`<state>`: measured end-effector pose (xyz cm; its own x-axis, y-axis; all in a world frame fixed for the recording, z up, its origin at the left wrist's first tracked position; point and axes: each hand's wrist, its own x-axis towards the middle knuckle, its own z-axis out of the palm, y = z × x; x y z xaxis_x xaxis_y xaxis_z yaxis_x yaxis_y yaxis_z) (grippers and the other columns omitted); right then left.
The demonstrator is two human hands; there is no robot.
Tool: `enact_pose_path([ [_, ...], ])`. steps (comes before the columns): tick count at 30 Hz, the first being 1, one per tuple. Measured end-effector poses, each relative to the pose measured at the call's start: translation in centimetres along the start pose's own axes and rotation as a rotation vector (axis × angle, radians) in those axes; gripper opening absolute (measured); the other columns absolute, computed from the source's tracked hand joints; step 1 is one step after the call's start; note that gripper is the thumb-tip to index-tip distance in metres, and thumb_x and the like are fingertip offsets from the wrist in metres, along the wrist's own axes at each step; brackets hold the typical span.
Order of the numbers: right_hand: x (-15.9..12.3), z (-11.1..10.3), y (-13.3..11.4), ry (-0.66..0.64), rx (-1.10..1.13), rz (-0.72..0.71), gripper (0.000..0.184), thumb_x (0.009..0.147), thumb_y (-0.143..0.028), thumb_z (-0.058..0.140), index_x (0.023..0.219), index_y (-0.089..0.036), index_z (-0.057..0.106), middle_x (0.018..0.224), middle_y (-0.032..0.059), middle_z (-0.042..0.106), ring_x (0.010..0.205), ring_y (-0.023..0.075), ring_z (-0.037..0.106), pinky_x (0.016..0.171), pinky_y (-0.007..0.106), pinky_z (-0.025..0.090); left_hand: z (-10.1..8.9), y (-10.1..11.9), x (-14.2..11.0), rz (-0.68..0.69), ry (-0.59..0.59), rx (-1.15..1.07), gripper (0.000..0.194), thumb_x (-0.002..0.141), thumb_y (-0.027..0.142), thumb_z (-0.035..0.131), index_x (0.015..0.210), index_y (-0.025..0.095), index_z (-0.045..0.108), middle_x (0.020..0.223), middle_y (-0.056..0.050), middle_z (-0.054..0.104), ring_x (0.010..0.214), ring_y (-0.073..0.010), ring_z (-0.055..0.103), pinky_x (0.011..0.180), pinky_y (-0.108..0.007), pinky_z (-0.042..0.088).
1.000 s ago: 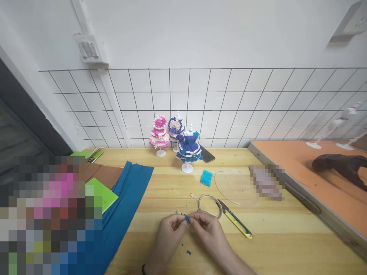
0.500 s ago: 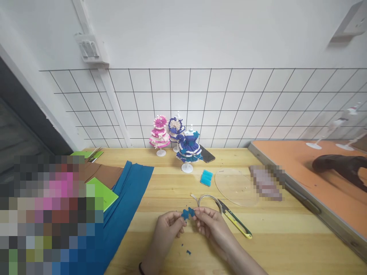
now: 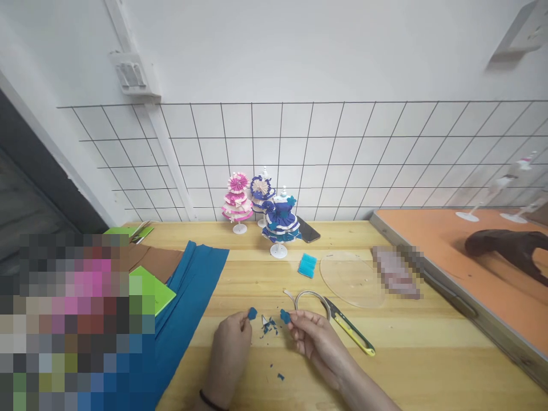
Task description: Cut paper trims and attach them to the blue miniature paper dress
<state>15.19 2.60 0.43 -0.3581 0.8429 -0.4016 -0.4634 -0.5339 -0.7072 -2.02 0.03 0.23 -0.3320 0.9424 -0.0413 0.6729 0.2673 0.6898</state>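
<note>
My left hand [image 3: 231, 345] pinches a small blue flower-shaped cutout [image 3: 252, 313] at its fingertips. A second blue cutout [image 3: 285, 315] of like shape is held between the thumb and finger of my right hand [image 3: 314, 337]. Between the hands, blue scraps [image 3: 269, 326] are scattered on the wooden table [image 3: 411, 354]. Just behind my right hand lies a curled measuring tape [image 3: 311, 293]. Thread snips [image 3: 351, 330] with yellow and dark green handles rest beside it on the right.
Miniature dress forms in pink [image 3: 237, 200] and blue [image 3: 281, 220] stand at the back, near a phone [image 3: 309, 229]. A turquoise pad [image 3: 307, 265] and a clear disc [image 3: 351, 279] lie before them. Blue cloth [image 3: 192, 302] and a green booklet [image 3: 154, 288] cover the left. An orange surface [image 3: 432, 251] borders the right.
The two blue cutouts were together between my hands and are now apart. My left hand has moved left with one, uncovering the scraps; my right hand has hardly moved.
</note>
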Motion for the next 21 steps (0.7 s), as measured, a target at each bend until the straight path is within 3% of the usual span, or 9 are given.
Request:
enact_pose_path([
  [5, 0.0, -0.1, 0.1, -0.015, 0.011, 0.001, 0.017, 0.060, -0.023, 0.075, 0.067, -0.012, 0.064, 0.057, -0.0002, 0.062, 0.044, 0.0040, 0.047, 0.043, 0.014, 0.038, -0.3, 0.0, 0.1, 0.012, -0.009, 0.128, 0.035, 0.076, 0.016, 0.037, 0.096, 0.009, 0.065, 0.095, -0.018, 0.067, 0.081, -0.0250, 0.063, 0.063, -0.029, 0.042],
  [13, 0.0, -0.1, 0.2, -0.027, 0.029, 0.010, 0.016, 0.061, -0.023, 0.074, 0.066, -0.012, 0.063, 0.057, 0.0002, 0.061, 0.044, 0.0043, 0.046, 0.043, 0.016, 0.036, -0.1, -0.6, 0.1, 0.011, 0.109, 0.286, 0.038, 0.080, 0.017, 0.034, 0.110, 0.008, 0.056, 0.102, -0.018, 0.064, 0.090, -0.0266, 0.060, 0.073, -0.033, 0.043],
  [15, 0.0, -0.1, 0.1, -0.032, 0.037, 0.023, 0.017, 0.061, -0.023, 0.074, 0.066, -0.012, 0.063, 0.057, 0.0001, 0.061, 0.044, 0.0045, 0.046, 0.044, 0.016, 0.036, 0.0, -0.3, 0.0, 0.049, 0.155, 0.135, 0.038, 0.080, 0.023, 0.038, 0.111, 0.010, 0.054, 0.102, -0.017, 0.063, 0.092, -0.0265, 0.058, 0.076, -0.034, 0.043],
  [17, -0.2, 0.1, 0.1, -0.037, 0.039, 0.037, 0.018, 0.059, -0.024, 0.075, 0.066, -0.012, 0.063, 0.057, 0.0000, 0.061, 0.044, 0.0048, 0.046, 0.045, 0.017, 0.036, 0.4, 0.2, -0.1, 0.101, 0.105, -0.147, 0.037, 0.077, 0.031, 0.045, 0.108, 0.013, 0.055, 0.093, -0.012, 0.065, 0.086, -0.0235, 0.059, 0.075, -0.032, 0.044],
  [21, -0.5, 0.4, 0.3, -0.047, 0.026, 0.051, 0.020, 0.057, -0.026, 0.076, 0.066, -0.012, 0.064, 0.057, -0.0001, 0.061, 0.044, 0.0052, 0.046, 0.045, 0.018, 0.035, 1.4, 1.1, -0.6, 0.067, -0.241, -0.632, 0.033, 0.072, 0.040, 0.054, 0.089, 0.013, 0.060, 0.071, -0.004, 0.062, 0.064, -0.0159, 0.057, 0.057, -0.025, 0.044],
])
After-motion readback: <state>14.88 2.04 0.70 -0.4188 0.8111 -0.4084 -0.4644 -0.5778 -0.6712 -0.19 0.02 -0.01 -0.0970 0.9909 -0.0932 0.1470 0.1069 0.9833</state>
